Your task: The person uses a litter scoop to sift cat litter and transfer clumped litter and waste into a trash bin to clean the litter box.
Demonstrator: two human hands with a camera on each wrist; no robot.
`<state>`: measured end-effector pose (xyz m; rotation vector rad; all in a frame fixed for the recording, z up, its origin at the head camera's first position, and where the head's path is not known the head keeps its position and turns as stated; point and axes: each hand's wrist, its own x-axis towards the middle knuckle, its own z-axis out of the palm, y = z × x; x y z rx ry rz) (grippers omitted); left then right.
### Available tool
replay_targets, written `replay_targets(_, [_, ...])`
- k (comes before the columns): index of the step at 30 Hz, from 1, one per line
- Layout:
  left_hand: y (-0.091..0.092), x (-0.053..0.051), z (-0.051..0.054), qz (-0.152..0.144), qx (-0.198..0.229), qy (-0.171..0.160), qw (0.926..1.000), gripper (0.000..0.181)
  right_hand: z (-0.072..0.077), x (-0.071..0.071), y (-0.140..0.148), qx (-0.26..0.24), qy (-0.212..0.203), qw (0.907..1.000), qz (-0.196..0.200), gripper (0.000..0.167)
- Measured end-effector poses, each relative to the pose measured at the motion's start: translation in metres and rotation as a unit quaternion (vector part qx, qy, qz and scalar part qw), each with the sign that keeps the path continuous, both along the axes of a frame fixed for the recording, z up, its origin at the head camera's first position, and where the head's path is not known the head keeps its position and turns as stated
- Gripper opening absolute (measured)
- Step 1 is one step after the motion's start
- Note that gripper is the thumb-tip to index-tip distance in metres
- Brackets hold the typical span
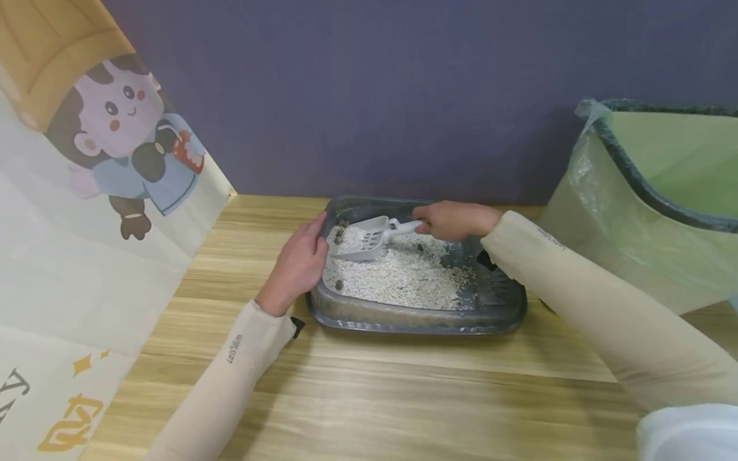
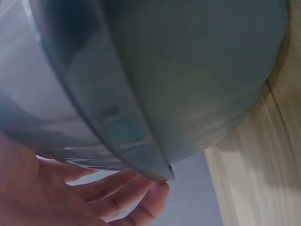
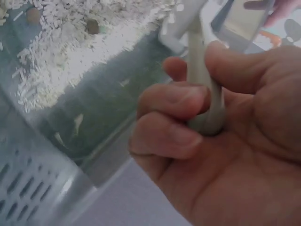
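Note:
A grey litter box [image 1: 415, 322] stands on the wooden table, with white pellet litter [image 1: 403, 278] spread over its left and middle parts. Several dark clumps lie in it, one clump [image 1: 339, 284] near the front left. My left hand [image 1: 295, 266] grips the box's left rim; in the left wrist view its fingers [image 2: 129, 197] meet the rim's edge. My right hand [image 1: 458, 220] holds the handle of a pale slotted litter scoop [image 1: 377, 238]. The scoop's head is at the litter's left side, with pellets in it. In the right wrist view, fingers wrap the handle [image 3: 197, 66].
A lined trash bin [image 1: 628, 211] stands to the right, its top uncovered. Behind the box rises a dark blue wall [image 1: 369, 96]; a cartoon-printed panel [image 1: 86, 269] borders the left. Part of a white round object [image 1: 688, 429] shows at the lower right.

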<state>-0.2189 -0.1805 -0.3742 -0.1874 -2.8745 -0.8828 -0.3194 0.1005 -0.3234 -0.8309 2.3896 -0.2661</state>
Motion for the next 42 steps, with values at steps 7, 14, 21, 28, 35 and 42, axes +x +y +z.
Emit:
replay_targets(7, [-0.001, 0.0, 0.001, 0.002, -0.003, 0.003, 1.0, 0.052, -0.011, -0.01, 0.001, 0.008, -0.018, 0.9997, -0.015, 0.034])
replay_targets(14, [0.001, -0.001, 0.0, 0.0, -0.001, 0.011, 0.9999, 0.052, -0.027, -0.019, 0.007, -0.014, -0.006, 0.9998, -0.015, 0.034])
replay_targets(21, [0.002, -0.001, 0.0, -0.004, 0.004, 0.013, 0.9999, 0.051, -0.029, -0.016, 0.012, -0.039, -0.003, 0.9992, 0.007, 0.026])
replay_targets(28, [0.002, -0.002, -0.002, -0.004, -0.001, 0.011, 0.9999, 0.051, -0.008, -0.002, 0.033, -0.063, 0.029, 0.9975, 0.015, 0.02])
replay_targets(35, [0.001, -0.001, -0.001, -0.003, -0.005, 0.011, 0.9999, 0.051, 0.014, 0.017, 0.032, -0.054, 0.081, 0.9943, 0.042, 0.026])
replay_targets(42, [0.002, -0.001, -0.001, -0.001, -0.004, 0.009, 1.0, 0.051, 0.016, 0.037, 0.012, -0.054, 0.127, 0.9898, 0.033, 0.032])
